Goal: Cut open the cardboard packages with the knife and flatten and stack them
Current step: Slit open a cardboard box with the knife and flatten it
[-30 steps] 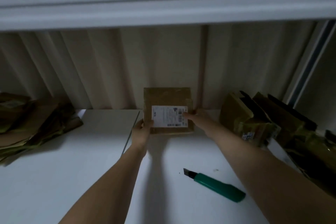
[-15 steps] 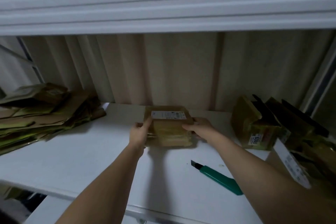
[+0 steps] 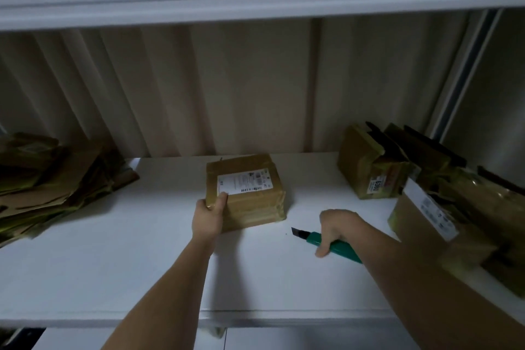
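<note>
A taped cardboard package point(image 3: 246, 191) lies flat near the middle of the white shelf point(image 3: 113, 264), toward the far side, with a white shipping label point(image 3: 245, 183) on its top face; the label carries barcodes and small print too blurred to read. The left hand point(image 3: 208, 217) grips the package's near left corner, thumb on top touching the label's edge. To the right, just apart from the package, the right hand point(image 3: 336, 229) curls around the green knife point(image 3: 329, 244), whose dark blade points left toward the package and lies low over the shelf. On the far right stand more taped packages point(image 3: 375, 167); one shows a sticker point(image 3: 375, 186) reading "6398", another a white label point(image 3: 433, 213) that is illegible. At the left edge lies a stack of flattened cardboard point(image 3: 48, 185). A ribbed beige wall point(image 3: 227, 88) backs the shelf.
</note>
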